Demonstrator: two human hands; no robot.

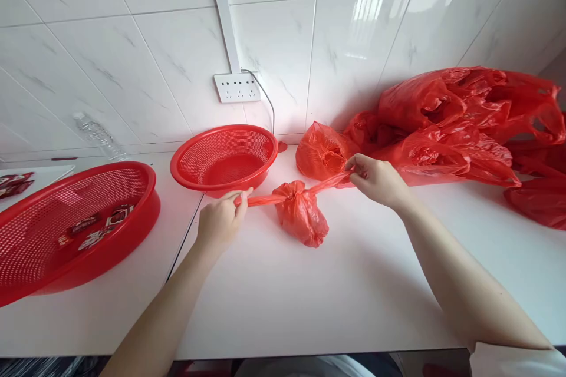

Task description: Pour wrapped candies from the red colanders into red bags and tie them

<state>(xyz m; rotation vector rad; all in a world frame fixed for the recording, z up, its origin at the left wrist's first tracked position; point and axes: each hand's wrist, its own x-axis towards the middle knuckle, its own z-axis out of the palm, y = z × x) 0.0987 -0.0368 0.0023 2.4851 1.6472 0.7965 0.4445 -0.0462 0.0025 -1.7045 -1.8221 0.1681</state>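
A small filled red plastic bag [303,218] with a knot at its top is stretched between my two hands by its handles. My left hand [221,215] is closed around the left handle, which is twisted into a thin strip. The right handle is pinched in the fingers of my right hand [375,179], a little higher up. The bag's round lower part hangs at or just above the white table; I cannot tell whether it touches. What is inside the bag is hidden.
A red mesh basket [177,172] stands behind my left hand. The larger red basket [152,212] at left holds several wrapped snacks [95,238]. Filled red bags [442,112] are heaped at the back right. A clear plastic bottle [99,135] and a power socket [237,88] are by the wall.
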